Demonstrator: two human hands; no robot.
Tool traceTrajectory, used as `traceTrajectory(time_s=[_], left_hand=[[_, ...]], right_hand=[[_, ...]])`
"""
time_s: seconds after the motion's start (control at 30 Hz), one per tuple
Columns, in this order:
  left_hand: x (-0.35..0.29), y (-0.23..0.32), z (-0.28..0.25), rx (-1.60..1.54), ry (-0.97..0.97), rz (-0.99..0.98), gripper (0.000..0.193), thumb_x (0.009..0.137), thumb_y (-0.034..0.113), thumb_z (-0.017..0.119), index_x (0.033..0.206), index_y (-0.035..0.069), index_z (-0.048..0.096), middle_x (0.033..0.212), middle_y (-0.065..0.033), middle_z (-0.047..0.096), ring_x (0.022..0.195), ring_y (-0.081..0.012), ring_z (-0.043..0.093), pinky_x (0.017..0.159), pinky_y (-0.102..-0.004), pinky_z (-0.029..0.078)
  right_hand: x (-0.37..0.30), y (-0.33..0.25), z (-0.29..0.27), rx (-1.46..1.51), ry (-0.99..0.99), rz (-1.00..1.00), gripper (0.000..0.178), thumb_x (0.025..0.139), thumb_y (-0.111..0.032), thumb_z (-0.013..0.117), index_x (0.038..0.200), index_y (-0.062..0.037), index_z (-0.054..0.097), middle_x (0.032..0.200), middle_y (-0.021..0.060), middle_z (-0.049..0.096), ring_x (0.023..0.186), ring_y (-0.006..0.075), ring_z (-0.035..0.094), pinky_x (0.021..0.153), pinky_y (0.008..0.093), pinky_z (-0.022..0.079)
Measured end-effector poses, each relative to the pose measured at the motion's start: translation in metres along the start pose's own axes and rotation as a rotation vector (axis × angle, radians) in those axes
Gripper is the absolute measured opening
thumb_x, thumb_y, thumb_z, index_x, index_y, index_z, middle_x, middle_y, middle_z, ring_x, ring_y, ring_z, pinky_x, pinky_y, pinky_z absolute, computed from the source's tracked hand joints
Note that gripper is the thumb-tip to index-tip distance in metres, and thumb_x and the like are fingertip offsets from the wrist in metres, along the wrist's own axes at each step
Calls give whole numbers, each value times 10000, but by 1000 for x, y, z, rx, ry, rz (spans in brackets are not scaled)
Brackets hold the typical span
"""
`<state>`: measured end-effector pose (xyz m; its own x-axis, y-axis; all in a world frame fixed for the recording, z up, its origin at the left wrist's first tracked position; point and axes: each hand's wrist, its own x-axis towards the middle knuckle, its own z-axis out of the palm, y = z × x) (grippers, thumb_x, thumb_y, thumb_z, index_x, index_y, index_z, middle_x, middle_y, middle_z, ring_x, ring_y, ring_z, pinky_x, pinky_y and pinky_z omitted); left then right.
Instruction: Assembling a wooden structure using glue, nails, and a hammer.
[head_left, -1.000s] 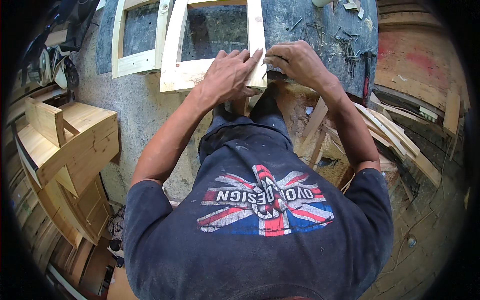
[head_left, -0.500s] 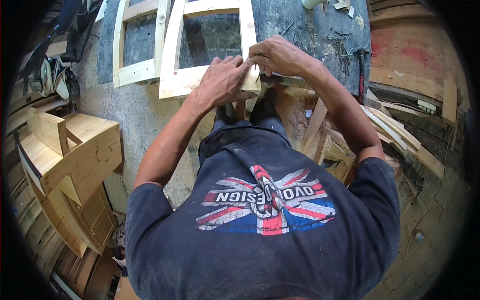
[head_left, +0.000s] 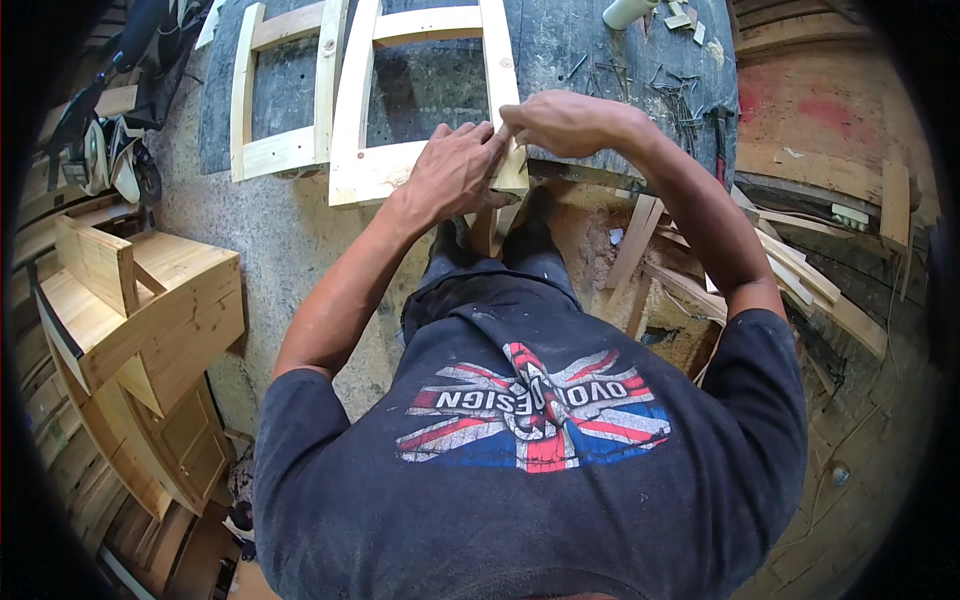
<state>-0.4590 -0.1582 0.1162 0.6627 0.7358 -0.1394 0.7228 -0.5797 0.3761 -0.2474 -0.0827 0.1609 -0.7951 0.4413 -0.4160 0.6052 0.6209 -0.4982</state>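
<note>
Both hands are working at the near right corner of a pale wooden frame (head_left: 420, 165) that is lying flat on the dark desk (head_left: 590, 50), its corner overhanging the desk's front edge. The left hand (head_left: 455, 170) is lying over the bottom rail, fingers curled and pressing down on the wood beside the corner. The right hand (head_left: 565, 122) is closing its fingertips in a pinch right at the joint; whatever small thing it may be pinching is hidden, so its contents cannot be told. A second, similar frame (head_left: 285, 95) is lying just beside the first, to the left. Loose nails (head_left: 665, 90) are lying scattered on the desk (with a hammer (head_left: 722, 140) at the right edge, untouched). Judged from this, the step in hand is fitting or setting the corner joint. The next move is likely calling for a steady hold on the rail while the joint is being fixed. Wooden cabinets (head_left: 140, 330) are standing on the floor at left.
</note>
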Motion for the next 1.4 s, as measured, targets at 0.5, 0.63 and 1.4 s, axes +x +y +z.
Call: traceTrajectory(time_s=[0.5,0.63,1.4], left_hand=[[2,8,-7,-14,50,5,1105,728,509,892,1576,14,388,1222,-160,622,1160,-331,603,934,-450,454],[4,18,-14,25,-31,-38,1186,701,435,913,1625,-3,314,1236,-159,604,1177,-322,587,957,-442,445],[11,16,4,30,30,-45,1172,656,424,925,1623,40,386,1154,-160,648,1015,-329,627,918,-438,472]], right_hand=[[-35,9,18,518,327,47,764,958,-91,683,1609,-39,287,1126,248,717,944,352,727,847,479,594],[-113,96,59,467,717,298,569,1002,-200,680,1515,-35,500,1249,190,718,1025,264,725,911,432,605],[-219,47,192,1209,1107,583,475,1092,-193,478,1542,-49,432,809,-3,587,552,96,559,463,289,497]])
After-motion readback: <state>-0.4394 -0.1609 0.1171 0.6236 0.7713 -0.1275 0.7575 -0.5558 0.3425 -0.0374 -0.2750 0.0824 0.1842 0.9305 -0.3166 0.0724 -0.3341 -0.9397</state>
